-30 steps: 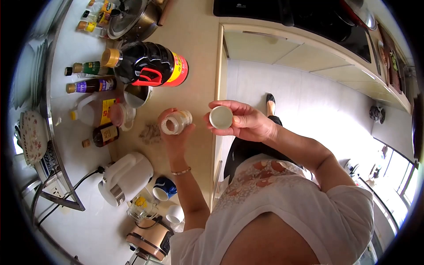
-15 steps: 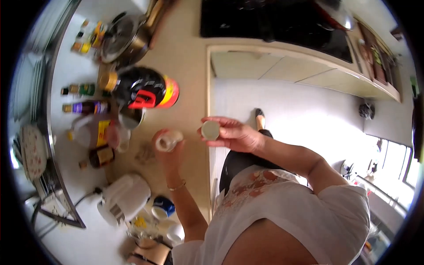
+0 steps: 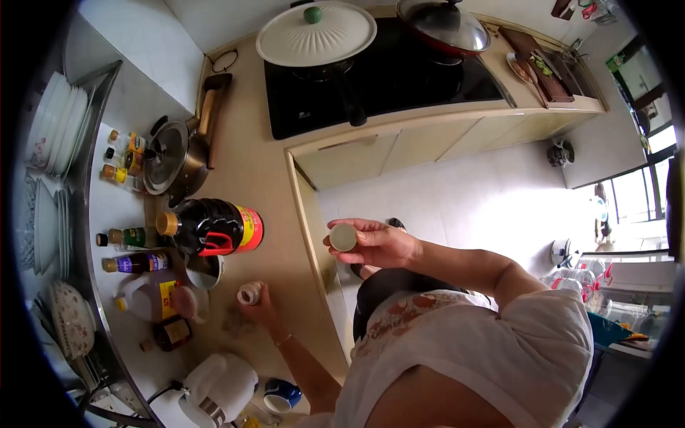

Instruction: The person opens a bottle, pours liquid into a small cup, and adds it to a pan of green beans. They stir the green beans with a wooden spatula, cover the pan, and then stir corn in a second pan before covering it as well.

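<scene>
My left hand [image 3: 265,312] is wrapped round a small open jar [image 3: 250,293], over the beige counter [image 3: 285,271]. The jar's mouth faces up toward the camera; its contents are too small to tell. To the right, past the counter's edge, my right hand [image 3: 389,244] holds a round lid [image 3: 342,237] between thumb and fingers, its pale inner side showing. The lid and jar are apart. A large dark bottle with a red handle [image 3: 217,227] lies beyond the jar, beside a metal bowl [image 3: 205,271].
Several bottles, including a purple-labelled one [image 3: 143,262], line the left wall. A white kettle [image 3: 221,385] and blue mug [image 3: 282,395] are near the lower counter. Ahead are a lidded pot [image 3: 168,160], a white-lidded pan [image 3: 314,36] and the black stove [image 3: 399,85].
The camera view has shifted, bringing more of the stove and pans into sight. Both hands appear lower in the frame, still holding the jar and the lid apart.
</scene>
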